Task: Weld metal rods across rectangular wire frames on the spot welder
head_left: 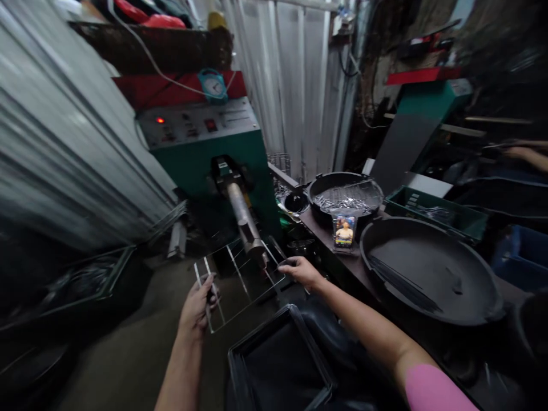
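Note:
My left hand (pixel 199 302) is closed on the left end of a flat wire rack (pixel 240 271), its fingers wrapped around the crossbars. The rack slopes up to the right, under the metal arm (pixel 242 214) of a green machine (pixel 205 148), which looks like a spot welder. At the rack's right end, just beside the arm's tip, my right hand (pixel 302 271) pinches a thin metal wire (pixel 274 248); whether it is joined to the rack I cannot tell. Several rectangular wire frames (pixel 240 371) lie stacked on my lap below.
To the right, a bench (pixel 325 242) bears a round pan (pixel 314 194) of wire pieces, a phone (pixel 345 231) and a wider pan (pixel 428 251) with dark rods. A green crate (pixel 475 225) stands behind. At left sits another crate (pixel 115 279). Another person's hand (pixel 520 153) shows far right.

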Motion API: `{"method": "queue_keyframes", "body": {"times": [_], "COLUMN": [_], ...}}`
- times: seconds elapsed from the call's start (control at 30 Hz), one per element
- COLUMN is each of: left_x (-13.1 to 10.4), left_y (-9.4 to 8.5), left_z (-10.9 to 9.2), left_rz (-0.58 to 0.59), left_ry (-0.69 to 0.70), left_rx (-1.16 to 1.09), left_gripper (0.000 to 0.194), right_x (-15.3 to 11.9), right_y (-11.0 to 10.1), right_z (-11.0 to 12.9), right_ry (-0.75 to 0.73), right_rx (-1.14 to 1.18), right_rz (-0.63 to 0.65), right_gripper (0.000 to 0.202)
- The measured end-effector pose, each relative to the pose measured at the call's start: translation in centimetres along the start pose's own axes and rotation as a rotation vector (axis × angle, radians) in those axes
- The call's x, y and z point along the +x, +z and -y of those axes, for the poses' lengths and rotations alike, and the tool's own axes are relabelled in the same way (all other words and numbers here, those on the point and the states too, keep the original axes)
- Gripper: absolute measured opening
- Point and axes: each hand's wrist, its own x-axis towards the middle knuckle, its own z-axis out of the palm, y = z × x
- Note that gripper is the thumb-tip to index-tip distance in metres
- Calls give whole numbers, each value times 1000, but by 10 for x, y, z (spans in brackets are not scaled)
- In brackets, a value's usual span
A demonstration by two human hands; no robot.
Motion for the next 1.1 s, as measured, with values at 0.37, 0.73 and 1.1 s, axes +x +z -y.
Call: {"method": "queue_keyframes", "body": {"times": [0.37, 0.73, 1.1], "left_x": [30, 52, 56], "left_y": [-4, -5, -5], "left_z": [-11, -11, -10], "left_rz": [-7, -4, -20], "left_ry": [4, -20, -42], "left_rx": [-61, -96, -113], "left_gripper": [34, 25, 18], "right_x": [22, 43, 49], "right_y": [17, 20, 23], "right_z": [22, 21, 22], "right_ry": [-20, -74, -93], "right_rx": [88, 37, 4], "right_rz": [-20, -67, -77], "right_gripper": [26, 23, 19]}}
